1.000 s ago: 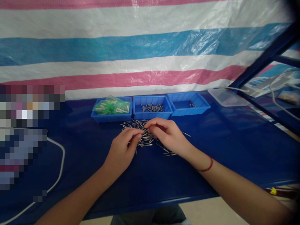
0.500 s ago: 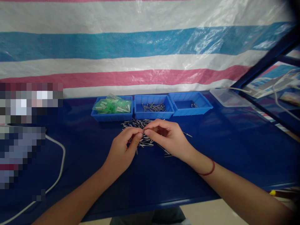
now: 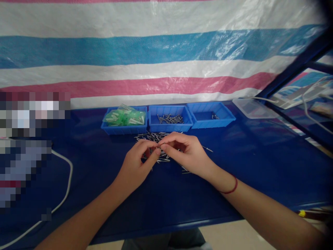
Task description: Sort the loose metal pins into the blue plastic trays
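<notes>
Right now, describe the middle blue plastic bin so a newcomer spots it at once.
Find the striped plastic sheet; before it, on the dark blue table, sit three blue rectangular plastic bins. The middle bin stands just beyond the pile of thin metal pins. It alone holds a broad heap of metal pieces.

The pins (image 3: 163, 159) are silvery, bins (image 3: 170, 128) blue, table (image 3: 166, 198) navy, sheet (image 3: 130, 50) striped pink, blue, white.

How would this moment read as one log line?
left hand, right hand: fingers curled, close together | held item: unclear | underneath: loose metal pins | behind: three blue bins
</notes>
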{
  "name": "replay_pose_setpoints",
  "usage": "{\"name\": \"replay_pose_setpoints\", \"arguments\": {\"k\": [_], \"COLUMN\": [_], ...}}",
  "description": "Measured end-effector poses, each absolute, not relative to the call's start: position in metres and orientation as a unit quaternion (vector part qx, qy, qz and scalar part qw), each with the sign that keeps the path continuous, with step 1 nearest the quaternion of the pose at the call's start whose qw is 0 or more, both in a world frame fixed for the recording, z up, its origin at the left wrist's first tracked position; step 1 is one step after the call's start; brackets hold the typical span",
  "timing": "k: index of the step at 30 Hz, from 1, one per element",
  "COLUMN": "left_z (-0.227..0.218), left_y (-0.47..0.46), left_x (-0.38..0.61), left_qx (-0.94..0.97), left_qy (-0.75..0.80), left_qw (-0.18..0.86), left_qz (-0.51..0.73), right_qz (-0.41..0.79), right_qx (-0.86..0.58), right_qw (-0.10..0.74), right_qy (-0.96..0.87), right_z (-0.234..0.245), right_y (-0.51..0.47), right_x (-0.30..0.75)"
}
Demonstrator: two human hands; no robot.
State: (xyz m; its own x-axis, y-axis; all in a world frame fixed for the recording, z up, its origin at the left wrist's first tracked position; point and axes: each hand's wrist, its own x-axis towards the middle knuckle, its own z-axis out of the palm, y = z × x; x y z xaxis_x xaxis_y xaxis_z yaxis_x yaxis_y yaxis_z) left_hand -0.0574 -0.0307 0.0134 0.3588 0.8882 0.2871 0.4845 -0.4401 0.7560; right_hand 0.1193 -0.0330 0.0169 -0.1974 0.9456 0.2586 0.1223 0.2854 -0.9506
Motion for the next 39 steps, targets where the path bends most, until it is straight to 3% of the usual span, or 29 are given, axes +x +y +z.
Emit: {"name": "replay_pose_setpoints", "arguments": {"k": [6,12,16,18,22,24,29,33,39], "left_z": [0.011,0.011,0.012,0.012,0.01,0.009,0.008,0.006,-0.003], "left_y": [-0.028,-0.027,-0.027,-0.028,-0.03,-0.031,-0.037,-0.042,-0.044], "left_x": [-0.06,-0.062,-0.06,-0.06,-0.059,-0.057,-0.041,-0.02,-0.005], "left_qx": [0.764,0.762,0.758,0.752,0.786,0.82,0.9,0.947,0.963], "left_qy": [0.468,0.473,0.472,0.474,0.447,0.412,0.322,0.26,0.227], "left_qw": [0.26,0.236,0.24,0.252,0.248,0.228,0.136,0.059,-0.032], "left_qz": [0.361,0.373,0.381,0.381,0.347,0.324,0.259,0.176,0.145], "right_qz": [0.391,0.246,0.226,0.256,0.308,0.346,0.42,0.466,0.5], "right_qx": [-0.44,-0.418,-0.41,-0.444,-0.513,-0.515,-0.504,-0.479,-0.468], "right_qw": [0.465,0.405,0.373,0.415,0.622,0.674,0.687,0.669,0.638], "right_qy": [-0.662,-0.775,-0.801,-0.751,-0.505,-0.402,-0.313,-0.326,-0.352], "right_z": [0.013,0.014,0.013,0.012,0.016,0.021,0.029,0.029,0.03], "right_y": [-0.029,-0.027,-0.027,-0.023,-0.003,0.008,0.017,0.012,0.007], "right_x": [0.121,0.126,0.126,0.128,0.151,0.167,0.184,0.174,0.163]}}
